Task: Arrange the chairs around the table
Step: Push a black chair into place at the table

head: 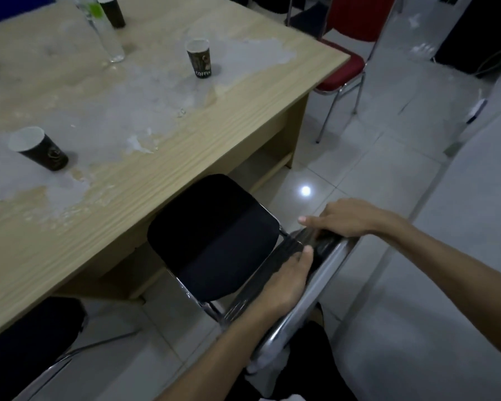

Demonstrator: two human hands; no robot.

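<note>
A black padded chair [214,238] with a chrome frame stands at the near long edge of the wooden table [162,146], its seat partly under the top. My left hand [287,282] grips the lower part of the chair's backrest top. My right hand [347,217] holds the same backrest farther up, fingers curled over it. A red chair [344,68] sits at the table's far right end, its seat tucked under the corner. Another black chair [29,340] shows at the lower left, half under the table.
Two dark paper coffee cups [198,57] [39,149], a clear plastic bottle [106,33] and a dark tumbler [113,10] stand on the worn tabletop. White tiled floor [373,157] stretches to the right. Dark cabinets and cables lie at the top right.
</note>
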